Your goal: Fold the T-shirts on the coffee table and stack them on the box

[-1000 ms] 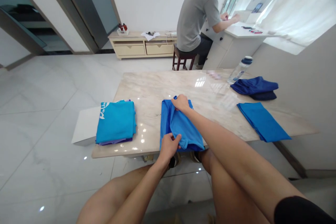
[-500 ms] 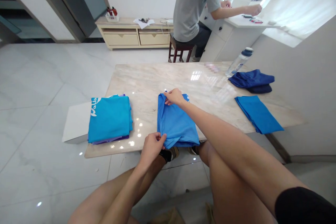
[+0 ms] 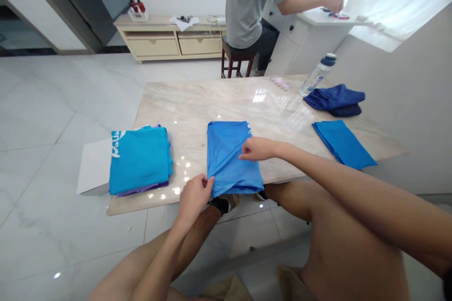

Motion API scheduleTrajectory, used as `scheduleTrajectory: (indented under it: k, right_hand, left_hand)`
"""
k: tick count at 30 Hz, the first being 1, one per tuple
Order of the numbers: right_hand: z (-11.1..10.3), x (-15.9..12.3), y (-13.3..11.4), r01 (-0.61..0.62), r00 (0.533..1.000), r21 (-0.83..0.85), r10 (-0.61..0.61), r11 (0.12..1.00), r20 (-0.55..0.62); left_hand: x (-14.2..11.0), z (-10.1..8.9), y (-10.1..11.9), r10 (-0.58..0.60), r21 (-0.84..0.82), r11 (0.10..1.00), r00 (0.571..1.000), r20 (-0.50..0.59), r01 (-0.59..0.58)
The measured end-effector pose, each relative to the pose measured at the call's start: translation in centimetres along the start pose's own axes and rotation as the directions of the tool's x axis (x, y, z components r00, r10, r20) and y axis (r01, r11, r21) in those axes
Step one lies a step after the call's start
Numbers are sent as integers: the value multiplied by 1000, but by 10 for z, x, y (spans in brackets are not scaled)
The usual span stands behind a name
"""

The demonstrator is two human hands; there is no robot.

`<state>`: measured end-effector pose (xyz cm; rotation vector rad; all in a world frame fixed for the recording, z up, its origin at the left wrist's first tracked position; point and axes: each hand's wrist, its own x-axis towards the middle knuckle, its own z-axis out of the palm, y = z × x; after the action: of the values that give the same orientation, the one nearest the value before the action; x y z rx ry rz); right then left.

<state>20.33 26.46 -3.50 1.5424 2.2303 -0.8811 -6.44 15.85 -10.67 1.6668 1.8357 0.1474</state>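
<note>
A folded blue shirt (image 3: 228, 150) lies at the near edge of the marble table (image 3: 212, 103), its near end hanging slightly over. My left hand (image 3: 193, 195) pinches the shirt's near left corner. My right hand (image 3: 256, 149) rests on the shirt's right side, fingers curled on the cloth. A stack of folded turquoise and purple shirts (image 3: 139, 160) sits to the left.
A folded blue cloth (image 3: 341, 143) and a crumpled dark blue garment (image 3: 334, 99) lie at the table's right, beside a water bottle (image 3: 318, 73). A white board (image 3: 93, 169) pokes out left of the stack. Another person (image 3: 254, 4) sits on a stool at a white desk behind.
My right hand left the shirt's far edge and came down to its right side. The left hand kept its hold at the near corner. The shirt now lies flatter.
</note>
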Motion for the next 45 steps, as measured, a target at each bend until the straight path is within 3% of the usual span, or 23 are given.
scheduleTrajectory:
  k: [3,5,7,8,12,14,18,22,27,34,38,41,45]
  right_hand:
    - [33,-31,-10,104,985,-97,-89,990,146]
    - [47,-44,-12,159,942,-53,-135,986,308]
    - [49,-51,-9,183,879,44,-183,982,440]
    - [45,-52,-5,182,869,79,-198,980,454]
    - [15,-45,12,153,954,-4,-147,988,263]
    - [0,-38,21,97,992,-101,-87,990,93]
    - [-13,-21,41,-4,988,-113,-14,994,-154]
    - [-8,-13,58,26,985,-70,-38,997,-167]
    - [-1,-15,55,127,982,-48,-133,991,-132]
    - [5,-25,14,227,973,-190,-230,955,7]
    - [7,-28,-1,307,950,-190,-288,933,118]
    - [4,-29,-3,308,949,-206,-285,929,136]
    - [3,-32,4,267,962,-225,-244,937,127]
  left_hand:
    - [-3,-9,3,-13,112,994,996,92,3]
    - [-3,-15,1,-35,194,981,992,120,11]
    - [3,-19,-2,-46,260,965,998,52,31]
    - [10,-21,-4,-27,271,962,1000,-7,28]
    - [65,-29,1,154,102,985,974,-164,-139]
    - [102,-35,11,138,-26,989,966,-217,-147]
    - [163,-44,33,43,-95,993,956,-289,-74]
    - [191,-40,41,-7,-146,989,961,-278,-35]
    - [197,-33,37,-4,-269,961,971,-240,-62]
    - [192,-28,40,-56,-448,892,965,-256,-67]
    - [192,-23,50,-67,-508,860,976,-205,-48]
    - [193,-20,59,-20,-519,851,983,-182,-79]
    - [195,-24,67,31,-474,867,965,-259,-155]
